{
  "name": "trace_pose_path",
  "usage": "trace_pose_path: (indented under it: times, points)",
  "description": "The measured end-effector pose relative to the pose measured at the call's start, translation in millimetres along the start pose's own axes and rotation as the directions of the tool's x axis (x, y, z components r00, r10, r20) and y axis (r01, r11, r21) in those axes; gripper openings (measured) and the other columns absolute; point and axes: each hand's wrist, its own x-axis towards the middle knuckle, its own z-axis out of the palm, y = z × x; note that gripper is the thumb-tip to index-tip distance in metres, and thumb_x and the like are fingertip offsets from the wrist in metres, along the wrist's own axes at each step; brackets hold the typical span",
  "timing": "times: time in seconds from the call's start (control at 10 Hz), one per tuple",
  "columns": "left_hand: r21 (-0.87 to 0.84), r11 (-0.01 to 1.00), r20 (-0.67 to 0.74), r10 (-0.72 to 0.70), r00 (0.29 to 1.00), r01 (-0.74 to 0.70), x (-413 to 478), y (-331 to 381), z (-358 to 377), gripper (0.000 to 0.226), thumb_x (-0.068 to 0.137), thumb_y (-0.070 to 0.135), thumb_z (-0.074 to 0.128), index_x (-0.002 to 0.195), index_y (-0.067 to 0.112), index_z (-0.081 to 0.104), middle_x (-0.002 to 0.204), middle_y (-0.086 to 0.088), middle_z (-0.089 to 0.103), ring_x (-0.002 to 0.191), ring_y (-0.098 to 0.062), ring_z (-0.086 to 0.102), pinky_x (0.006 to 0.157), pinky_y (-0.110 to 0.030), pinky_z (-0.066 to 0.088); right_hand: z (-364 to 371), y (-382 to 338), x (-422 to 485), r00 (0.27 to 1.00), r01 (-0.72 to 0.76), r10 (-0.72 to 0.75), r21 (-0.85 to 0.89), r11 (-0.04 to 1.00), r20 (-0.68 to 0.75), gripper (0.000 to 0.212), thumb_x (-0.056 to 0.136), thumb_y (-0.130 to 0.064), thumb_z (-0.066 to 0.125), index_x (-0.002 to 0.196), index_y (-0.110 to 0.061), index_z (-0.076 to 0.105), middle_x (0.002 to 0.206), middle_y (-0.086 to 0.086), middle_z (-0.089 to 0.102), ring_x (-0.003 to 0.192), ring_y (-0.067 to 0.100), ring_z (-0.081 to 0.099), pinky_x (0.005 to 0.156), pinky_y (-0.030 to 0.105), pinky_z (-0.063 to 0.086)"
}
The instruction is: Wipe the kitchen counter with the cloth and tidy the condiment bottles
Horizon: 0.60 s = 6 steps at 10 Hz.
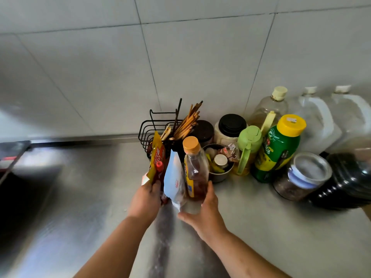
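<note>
My left hand (147, 199) grips a red and yellow sauce pouch (157, 159) with a red cap, held upright above the steel counter (80, 207). My right hand (204, 215) clasps the base of a clear bottle (195, 169) with an orange cap and yellow label, holding dark liquid. A white and blue packet (174, 177) stands pressed between the pouch and the bottle. More condiments stand to the right: a green bottle with yellow cap (278, 147), a green-lidded oil dispenser (248, 149) and a clear glass jar (303, 175). No cloth is in view.
A black wire rack (149, 129) with chopsticks (187, 122) stands against the tiled wall. A metal bowl (219, 176) of small items, black-lidded jars (230, 125), large clear jugs (319, 117) and a dark jug (349, 177) crowd the right. A stove edge (12, 157) lies at left.
</note>
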Motion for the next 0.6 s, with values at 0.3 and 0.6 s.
trace_pose_path:
  times: [0.3, 0.6]
  points:
    - [-0.034, 0.995, 0.079, 0.091, 0.993, -0.089, 3.4, 6.0, 3.8, 0.017, 0.098, 0.011, 0.039, 0.094, 0.02, 0.054, 0.091, -0.01, 0.065, 0.089, -0.029, 0.064, 0.081, -0.043, 0.055, 18.3, -16.8, 23.2, 0.984, -0.081, 0.083, 0.016, 0.997, -0.157, 0.127, 0.063, -0.041, 0.088, 0.152, -0.004, 0.006, 0.15, 0.015, 0.033, 0.136, 0.03, 0.038, 0.109, 0.042, 0.038]
    - [-0.091, 0.995, 0.078, 0.055, 0.995, -0.048, -8.5, 6.8, 11.2, 0.048, 0.087, 0.02, 0.052, 0.134, 0.022, 0.043, 0.124, -0.011, 0.056, 0.11, -0.03, 0.054, 0.089, -0.041, 0.05, -25.6, -3.8, 9.6, 0.993, -0.117, 0.114, -0.104, 0.988, -0.03, 0.116, 0.069, -0.037, 0.084, 0.153, -0.011, 0.009, 0.153, 0.013, 0.031, 0.129, 0.028, 0.049, 0.103, 0.033, 0.043]
